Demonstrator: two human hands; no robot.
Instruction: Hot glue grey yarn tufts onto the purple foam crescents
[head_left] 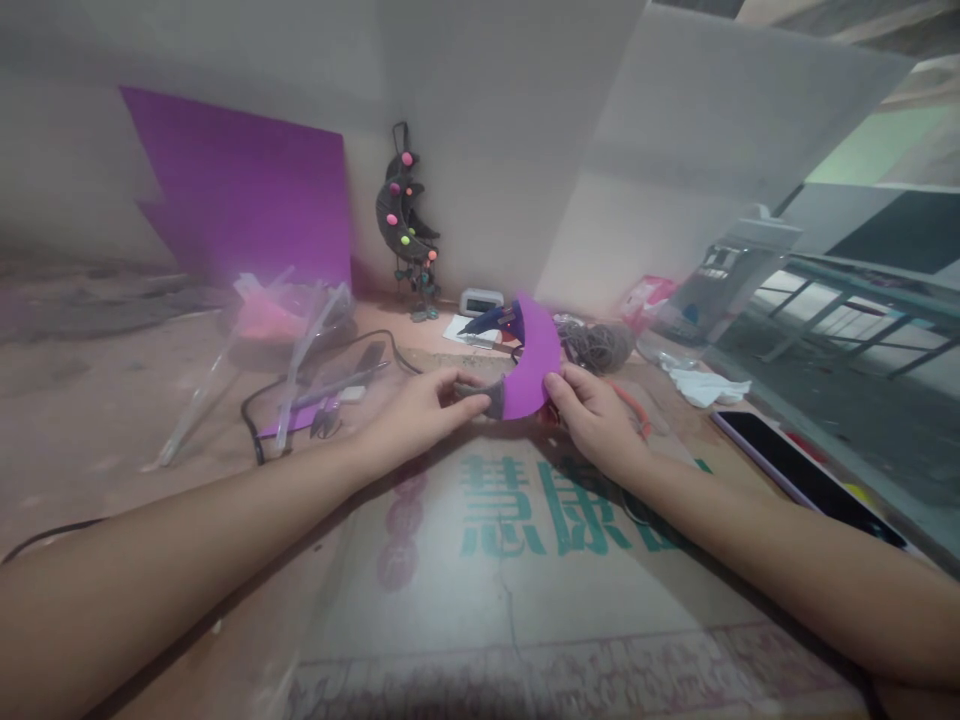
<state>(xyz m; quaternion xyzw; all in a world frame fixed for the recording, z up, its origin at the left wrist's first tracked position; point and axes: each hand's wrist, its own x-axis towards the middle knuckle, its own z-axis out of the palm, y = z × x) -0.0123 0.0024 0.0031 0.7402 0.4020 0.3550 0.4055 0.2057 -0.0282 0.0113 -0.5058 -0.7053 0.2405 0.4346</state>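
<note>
A purple crescent-shaped cutout (538, 350) is held up over the cardboard, its lower left end wrapped in grey yarn (493, 398). My left hand (420, 412) pinches that wrapped end between thumb and fingers. On the other side, my right hand (592, 412) grips the crescent's right edge, thumb in front and fingers partly hidden behind. A ball of grey yarn (600, 345) lies just beyond my right hand. Behind the crescent, a dark blue glue gun (487, 322) rests near a white paper.
A dark moon ornament with coloured pompoms (394, 218) hangs on the wall beside a purple sheet (255, 185). Clear sticks (196, 400), small scissors (325, 415) and a black cable (251, 420) lie left. A phone (802, 475) and crumpled tissue (709, 383) lie right; printed cardboard (450, 610) is underneath.
</note>
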